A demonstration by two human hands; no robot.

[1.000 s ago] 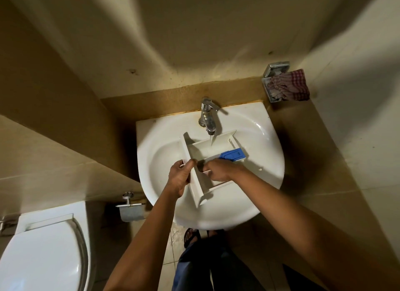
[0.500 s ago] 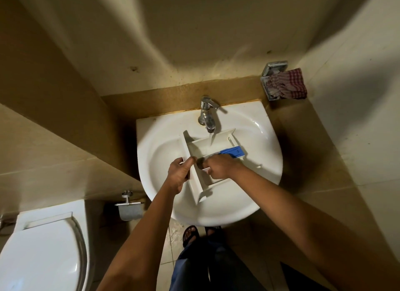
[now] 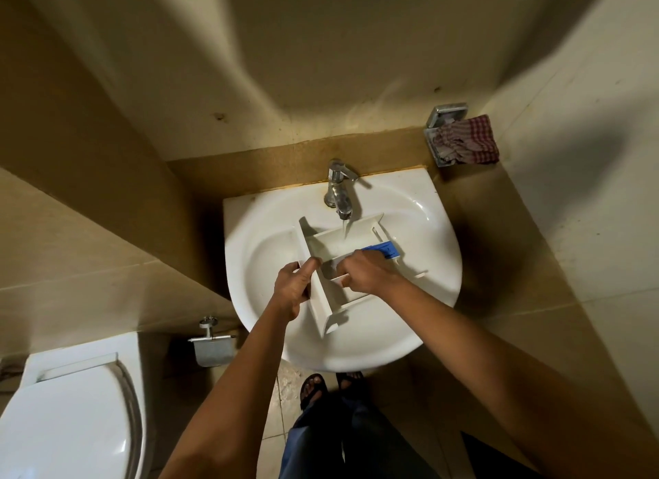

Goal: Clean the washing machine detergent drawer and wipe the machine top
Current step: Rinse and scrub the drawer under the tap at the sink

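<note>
Gripping the detergent drawer (image 3: 330, 241) at its 9 o'clock end, your left hand (image 3: 296, 286) holds it in the sink (image 3: 440, 264) beneath the running tap (image 3: 338, 193); your right hand (image 3: 367, 273) curls inside it, grasp unclear.

The detergent drawer (image 3: 330, 241) lies in the sink (image 3: 438, 250), under the tap (image 3: 338, 193), which stands at the sink's back edge. The left grip (image 3: 294, 286) holds the drawer's left side; the right grip (image 3: 367, 273) sits inside the drawer, just to the right. A cloth (image 3: 470, 140) lies in a wall holder (image 3: 445, 113) behind and right of the sink. A toilet (image 3: 71, 414) stands to the left, with a paper holder (image 3: 213, 352) between it and the sink.
</note>
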